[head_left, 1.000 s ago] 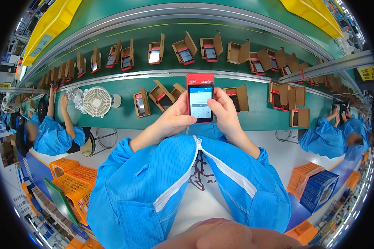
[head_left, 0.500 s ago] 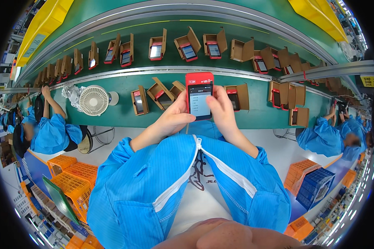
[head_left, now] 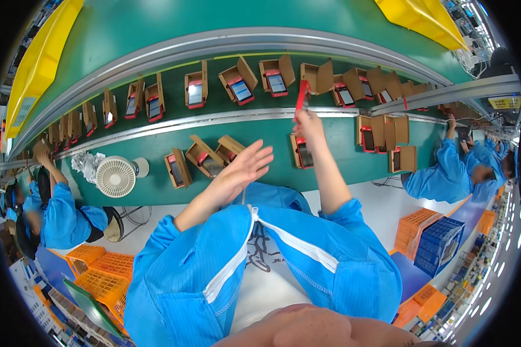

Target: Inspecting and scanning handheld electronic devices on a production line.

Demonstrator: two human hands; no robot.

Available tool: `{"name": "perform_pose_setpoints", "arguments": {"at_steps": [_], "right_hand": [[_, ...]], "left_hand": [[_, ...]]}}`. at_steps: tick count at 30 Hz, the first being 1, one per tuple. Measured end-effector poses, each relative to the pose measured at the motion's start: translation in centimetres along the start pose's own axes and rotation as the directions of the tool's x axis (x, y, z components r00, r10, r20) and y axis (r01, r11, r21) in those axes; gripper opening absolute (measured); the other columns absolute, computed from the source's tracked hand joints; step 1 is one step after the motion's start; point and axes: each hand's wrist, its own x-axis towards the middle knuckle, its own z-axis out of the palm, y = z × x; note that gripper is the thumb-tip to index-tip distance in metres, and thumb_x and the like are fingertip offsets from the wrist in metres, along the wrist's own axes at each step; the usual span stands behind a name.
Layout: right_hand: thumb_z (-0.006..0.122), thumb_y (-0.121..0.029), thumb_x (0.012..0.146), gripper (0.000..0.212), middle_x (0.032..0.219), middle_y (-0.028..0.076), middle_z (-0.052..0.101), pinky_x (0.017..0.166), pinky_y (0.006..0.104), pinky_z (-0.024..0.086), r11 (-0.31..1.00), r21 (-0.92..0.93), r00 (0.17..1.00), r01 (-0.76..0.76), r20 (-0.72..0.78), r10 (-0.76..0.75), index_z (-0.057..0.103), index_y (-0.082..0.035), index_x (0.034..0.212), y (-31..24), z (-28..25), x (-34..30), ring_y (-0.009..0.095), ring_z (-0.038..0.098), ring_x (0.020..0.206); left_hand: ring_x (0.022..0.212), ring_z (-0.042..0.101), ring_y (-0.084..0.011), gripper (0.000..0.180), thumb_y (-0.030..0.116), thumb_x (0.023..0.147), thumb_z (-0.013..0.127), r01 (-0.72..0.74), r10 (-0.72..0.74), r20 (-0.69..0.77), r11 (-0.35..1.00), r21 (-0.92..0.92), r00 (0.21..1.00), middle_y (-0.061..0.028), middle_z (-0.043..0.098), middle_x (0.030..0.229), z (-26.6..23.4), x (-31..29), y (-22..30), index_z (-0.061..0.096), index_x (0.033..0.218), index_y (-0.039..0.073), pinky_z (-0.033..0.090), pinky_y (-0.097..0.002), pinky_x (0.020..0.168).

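Note:
My right hand is stretched out over the bench, its fingers closed on the lower end of a red handheld terminal. The terminal is turned edge-on, so its screen is hidden. Just beyond it, on the far strip, stands an opened cardboard box with no terminal visible in it. My left hand hangs above the near edge of the bench with fingers extended, holding nothing. Under my right wrist, another boxed terminal lies on the green bench.
A row of opened boxes with red terminals lines the far strip behind a metal rail. More boxes stand on the near strip, beside a white fan. Co-workers in blue sit at left and right. Crates stand behind.
My left hand has let go of the terminal and opened. My right hand has carried it forward toward the far row, turning it edge-on. The whole view has shifted slightly.

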Motion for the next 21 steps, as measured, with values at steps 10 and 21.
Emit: {"name": "perform_pose_setpoints", "arguments": {"at_steps": [10, 21], "right_hand": [[0.076, -0.043, 0.067, 0.075, 0.097, 0.029, 0.062, 0.080, 0.0418, 0.053, 0.527, -0.816, 0.856, -0.236, -0.432, -0.286, 0.048, 0.015, 0.104, 6.2, -5.3, 20.1, 0.040, 0.063, 0.092], [0.070, -0.046, 0.071, 0.069, 0.090, 0.024, 0.064, 0.071, 0.0394, 0.054, 0.547, -0.833, 0.954, -0.084, -0.225, -0.197, 0.048, 0.010, 0.104, 5.9, 4.2, 17.7, 0.034, 0.066, 0.086]], "left_hand": [[0.125, 0.044, -0.0273, 0.056, 0.016, 0.091, 0.050, 0.076, -0.068, -0.122, 0.996, 0.054, 0.990, -0.0152, 0.042, 0.137, -2.7, 1.1, 0.0, 0.027, 0.142, 0.007, 0.037, -0.0418, 0.103], [0.120, 0.048, -0.0243, 0.047, 0.010, 0.092, 0.045, 0.089, -0.088, -0.250, 0.996, -0.004, 0.964, -0.0132, 0.047, 0.130, -3.0, 2.3, 0.2, 0.033, 0.137, 0.006, 0.040, -0.0387, 0.100]]}}
